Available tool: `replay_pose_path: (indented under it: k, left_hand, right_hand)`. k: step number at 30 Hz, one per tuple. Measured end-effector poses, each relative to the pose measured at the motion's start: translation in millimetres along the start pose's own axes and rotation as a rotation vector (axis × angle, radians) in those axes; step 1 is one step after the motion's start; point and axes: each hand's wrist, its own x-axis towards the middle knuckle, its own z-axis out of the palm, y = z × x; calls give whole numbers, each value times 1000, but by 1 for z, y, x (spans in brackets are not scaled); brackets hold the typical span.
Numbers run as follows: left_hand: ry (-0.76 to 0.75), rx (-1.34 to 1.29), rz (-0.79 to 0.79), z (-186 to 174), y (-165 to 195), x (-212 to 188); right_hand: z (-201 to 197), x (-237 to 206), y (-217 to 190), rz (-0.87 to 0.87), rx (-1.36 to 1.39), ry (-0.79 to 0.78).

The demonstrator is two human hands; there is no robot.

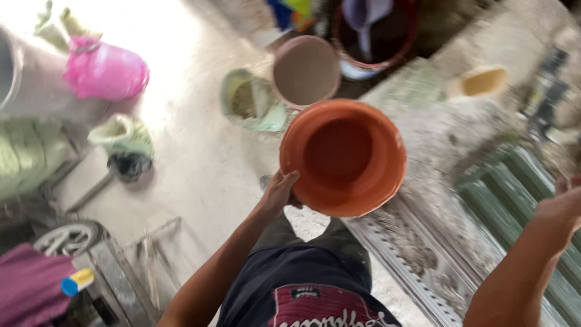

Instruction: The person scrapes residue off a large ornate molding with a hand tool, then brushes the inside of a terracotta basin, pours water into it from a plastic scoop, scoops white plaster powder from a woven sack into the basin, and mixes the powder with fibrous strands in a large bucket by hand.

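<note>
Your left hand [279,192] holds an orange plastic bucket [342,157] by its rim at about eight o'clock, the grip pinching the edge with the thumb over the lip. The bucket hangs in the air near the middle of the view, mouth tipped toward you, and it looks bare inside. Your right hand [563,206] is raised at three o'clock, well apart from the bucket; it is blurred and cut by the frame edge, so you cannot tell how its grip stands. At twelve o'clock from the bucket, just beyond it, sits a pinkish bucket [306,70] of grey mix. A pink sack [104,71] lies at ten o'clock on the pale floor [193,151].
</note>
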Motion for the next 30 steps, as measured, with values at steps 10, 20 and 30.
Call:
replay_pose_path:
  k: [10, 20, 30]
  left_hand:
    - [200, -168, 83, -196, 41, -21]
    - [199, -80, -20, -267, 34, 11]
    - [158, 81, -154, -250, 89, 80]
  right_hand:
    - [190, -291, -103, 41, 302, -328]
    - [377, -426, -61, -150, 519, -722]
    - [533, -320, -2, -194, -439, -424]
